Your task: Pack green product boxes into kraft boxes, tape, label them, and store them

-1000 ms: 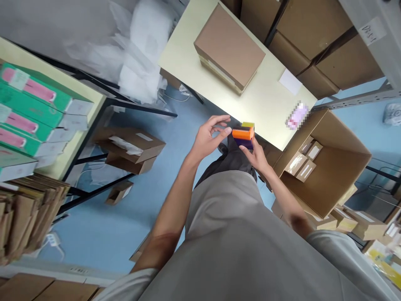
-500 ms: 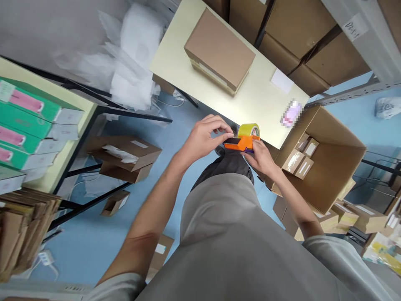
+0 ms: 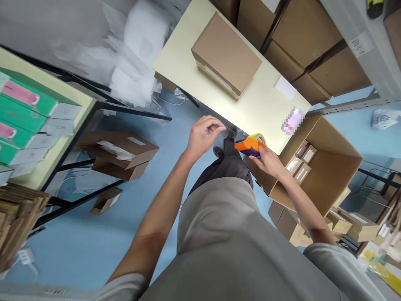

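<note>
My right hand grips an orange and purple tape dispenser with a yellowish tape roll, held just below the near edge of a pale yellow table. My left hand is a little to the left of the dispenser, fingers curled in a pinch; a thin strip of tape may run from it to the dispenser, but it is too faint to be sure. A closed brown cardboard box sits on the table beyond both hands.
An open carton holding small boxes stands at the right. Stacked brown cartons fill shelves behind the table. Green and pink boxes lie on a left table, flat cartons on the blue floor, bubble wrap behind.
My left hand has pulled away to the left from the dispenser, where it was pinching at the tape end. The dispenser and right hand shifted slightly right and down.
</note>
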The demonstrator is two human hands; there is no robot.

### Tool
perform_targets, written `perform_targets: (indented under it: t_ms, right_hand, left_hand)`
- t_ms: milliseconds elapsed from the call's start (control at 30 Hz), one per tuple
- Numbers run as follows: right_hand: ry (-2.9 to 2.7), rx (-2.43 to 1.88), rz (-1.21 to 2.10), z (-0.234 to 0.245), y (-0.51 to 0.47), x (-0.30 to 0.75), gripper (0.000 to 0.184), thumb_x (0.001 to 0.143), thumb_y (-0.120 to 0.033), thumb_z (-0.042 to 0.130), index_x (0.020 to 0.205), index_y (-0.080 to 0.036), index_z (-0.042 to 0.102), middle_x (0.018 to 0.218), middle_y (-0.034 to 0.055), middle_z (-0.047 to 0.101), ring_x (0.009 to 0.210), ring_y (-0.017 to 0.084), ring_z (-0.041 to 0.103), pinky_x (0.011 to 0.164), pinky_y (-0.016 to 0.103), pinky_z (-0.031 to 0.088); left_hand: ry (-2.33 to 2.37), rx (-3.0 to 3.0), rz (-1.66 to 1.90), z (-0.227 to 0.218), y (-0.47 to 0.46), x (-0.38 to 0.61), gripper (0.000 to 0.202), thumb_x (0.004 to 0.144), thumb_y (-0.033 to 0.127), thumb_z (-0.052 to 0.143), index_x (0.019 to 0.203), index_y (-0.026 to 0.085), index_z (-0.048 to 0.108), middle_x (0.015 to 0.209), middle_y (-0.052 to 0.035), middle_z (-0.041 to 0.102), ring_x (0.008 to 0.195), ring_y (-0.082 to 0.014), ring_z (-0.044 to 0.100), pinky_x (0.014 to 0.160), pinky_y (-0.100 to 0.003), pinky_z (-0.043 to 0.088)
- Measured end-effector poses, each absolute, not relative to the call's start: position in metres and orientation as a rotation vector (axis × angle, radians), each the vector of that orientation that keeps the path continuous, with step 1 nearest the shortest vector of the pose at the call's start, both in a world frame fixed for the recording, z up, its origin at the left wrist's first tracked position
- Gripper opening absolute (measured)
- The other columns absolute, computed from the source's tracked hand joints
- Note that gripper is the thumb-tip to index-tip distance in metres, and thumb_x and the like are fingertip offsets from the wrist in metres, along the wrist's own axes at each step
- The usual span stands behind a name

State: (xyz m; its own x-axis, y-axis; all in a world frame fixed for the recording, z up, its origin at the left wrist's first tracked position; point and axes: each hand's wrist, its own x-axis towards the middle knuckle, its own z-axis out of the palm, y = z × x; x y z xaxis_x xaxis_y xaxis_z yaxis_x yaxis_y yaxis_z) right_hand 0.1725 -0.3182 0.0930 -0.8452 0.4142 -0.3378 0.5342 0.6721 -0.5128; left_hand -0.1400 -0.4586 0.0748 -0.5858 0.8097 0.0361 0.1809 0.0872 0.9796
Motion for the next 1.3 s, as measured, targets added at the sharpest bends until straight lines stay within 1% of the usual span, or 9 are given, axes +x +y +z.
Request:
perform_targets:
  t_ms: [133,233,333,433,533,767,900,1033,1300]
  right_hand:
    - [2.584,0.963,-0.735,0.075,-0.293,0.186,0.059,0.112,-0.076,0.049,0.124,-0.020,0.064,0.093,0.0161,0.076,0.090,0.041,0.076,0.089,0.057,0.063]
    - [2.610,1.077,-0.636,0.059,-0.275,0.174,0.056,0.113,-0.072,0.050,0.124,-0.019,0.064,0.096,0.0188,0.076,0.098,0.044,0.076,0.099,0.062,0.062]
    - [2.635,1.166,-0.505,0.043,-0.261,0.153,0.049,0.115,-0.063,0.047,0.122,-0.016,0.063,0.100,0.0228,0.077,0.103,0.045,0.076,0.104,0.066,0.061]
    - [2.661,1.196,-0.411,0.025,-0.254,0.135,0.042,0.117,-0.054,0.046,0.121,-0.016,0.063,0.103,0.0258,0.078,0.105,0.045,0.076,0.105,0.066,0.060]
    - [2.725,1.198,-0.322,0.005,-0.255,0.119,0.035,0.118,-0.048,0.046,0.120,-0.018,0.063,0.104,0.0249,0.079,0.106,0.043,0.076,0.106,0.064,0.060]
    - [2.794,1.259,-0.061,-0.027,-0.267,0.084,0.027,0.119,-0.040,0.047,0.113,-0.017,0.060,0.097,0.0195,0.078,0.096,0.035,0.077,0.104,0.055,0.061]
    - [2.786,1.323,-0.068,-0.028,-0.264,0.073,0.025,0.118,-0.037,0.048,0.117,-0.016,0.060,0.103,0.0221,0.078,0.103,0.036,0.076,0.102,0.054,0.061]
    - [2.684,1.360,-0.070,-0.029,-0.260,0.068,0.023,0.116,-0.034,0.050,0.121,-0.014,0.061,0.108,0.0243,0.077,0.108,0.037,0.076,0.105,0.053,0.060]
    - [2.696,1.344,-0.036,-0.037,-0.258,0.067,0.029,0.117,-0.035,0.046,0.126,-0.012,0.061,0.108,0.0242,0.078,0.104,0.037,0.077,0.109,0.055,0.059]
  left_hand:
    - [1.929,0.768,1.646,0.028,-0.438,-0.155,0.028,0.095,0.046,0.091,0.089,0.023,0.078,0.088,-0.0024,0.071,0.079,-0.0180,0.061,0.078,-0.032,0.055]
    - [1.904,0.654,1.675,-0.008,-0.417,-0.157,0.028,0.093,0.048,0.091,0.089,0.022,0.078,0.089,-0.0030,0.074,0.076,-0.0168,0.061,0.073,-0.030,0.054]
    - [1.826,0.546,1.688,-0.038,-0.397,-0.160,0.024,0.086,0.040,0.095,0.091,0.022,0.080,0.090,-0.0030,0.077,0.076,-0.0165,0.061,0.069,-0.029,0.053]
    - [1.811,0.474,1.742,-0.062,-0.380,-0.166,0.019,0.084,0.032,0.095,0.091,0.021,0.080,0.088,-0.0018,0.077,0.076,-0.0162,0.061,0.072,-0.030,0.054]
    - [1.884,0.429,1.822,-0.081,-0.362,-0.174,0.014,0.089,0.029,0.091,0.093,0.021,0.081,0.090,-0.0010,0.077,0.077,-0.0151,0.061,0.076,-0.029,0.056]
    - [2.052,0.457,1.952,-0.090,-0.324,-0.191,0.009,0.099,0.031,0.086,0.096,0.025,0.080,0.099,-0.0022,0.079,0.080,-0.0154,0.065,0.079,-0.032,0.058]
    - [2.067,0.438,1.963,-0.090,-0.314,-0.193,0.016,0.103,0.039,0.085,0.095,0.027,0.077,0.097,-0.0021,0.077,0.084,-0.0172,0.069,0.084,-0.033,0.061]
    - [2.057,0.407,1.981,-0.095,-0.305,-0.192,0.021,0.101,0.046,0.087,0.096,0.028,0.077,0.098,-0.0025,0.078,0.087,-0.0180,0.070,0.084,-0.032,0.062]
    - [1.997,0.341,2.041,-0.105,-0.288,-0.191,0.014,0.098,0.035,0.091,0.096,0.026,0.081,0.099,-0.0031,0.077,0.093,-0.0188,0.075,0.091,-0.034,0.064]
